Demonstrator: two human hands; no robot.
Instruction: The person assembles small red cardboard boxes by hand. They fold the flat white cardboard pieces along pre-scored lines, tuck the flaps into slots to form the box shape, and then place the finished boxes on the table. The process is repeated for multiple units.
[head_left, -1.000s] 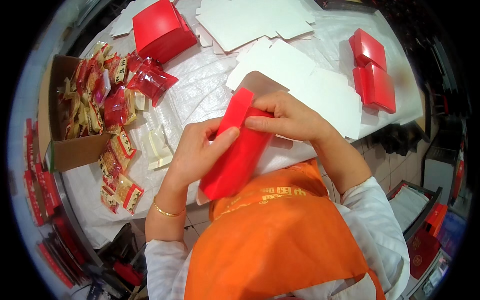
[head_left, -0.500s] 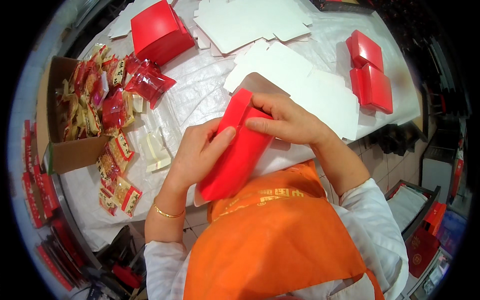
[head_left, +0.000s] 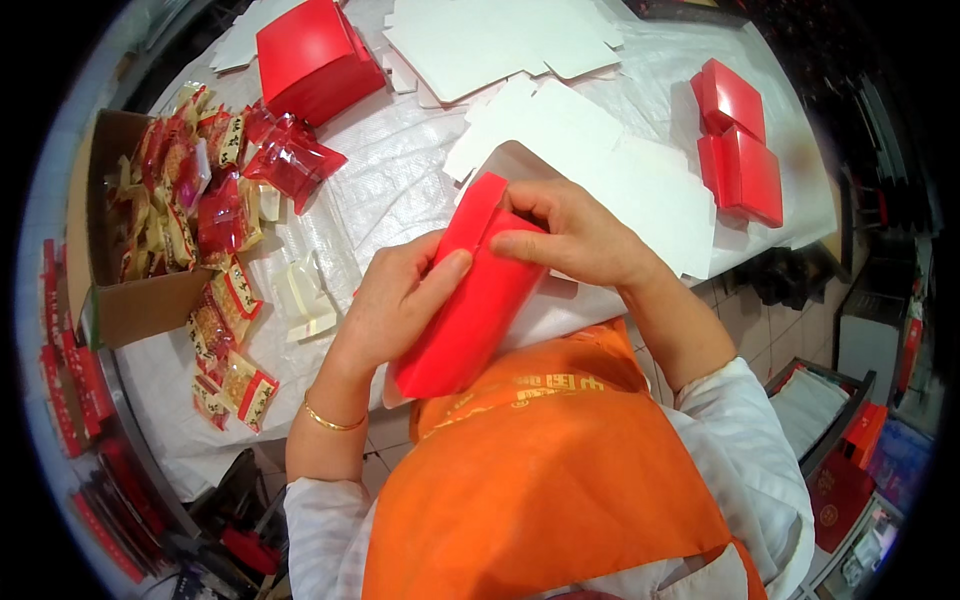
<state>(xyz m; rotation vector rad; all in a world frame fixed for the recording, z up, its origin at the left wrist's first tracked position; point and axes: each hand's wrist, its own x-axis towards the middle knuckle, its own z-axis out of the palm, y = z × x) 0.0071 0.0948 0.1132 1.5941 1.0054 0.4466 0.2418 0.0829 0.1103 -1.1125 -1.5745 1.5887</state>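
Note:
A red cardboard box (head_left: 470, 312) is held at a tilt between my hands, over the table's near edge and just in front of my orange apron. My left hand (head_left: 405, 295) is closed on its left side, the thumb lying on the red face. Close to the box's upper end, my right hand (head_left: 562, 232) grips the right edge, with the thumb on the face and the fingers bent near a folded flap. Some fingertips of both hands are hidden behind the box. A pale flat sheet (head_left: 520, 160) shows behind its upper end.
Left, a brown carton (head_left: 150, 310) holds several wrapped snack packets (head_left: 185, 190); more packets (head_left: 245, 390) lie beside it. A larger red box (head_left: 315, 65) stands far left. White flat cardboard blanks (head_left: 600, 180) cover the middle back. Two small red boxes (head_left: 750, 175) sit far right.
Both hands keep their hold on the red box, which has shifted only very slightly. The whole view has moved a little; nothing was let go.

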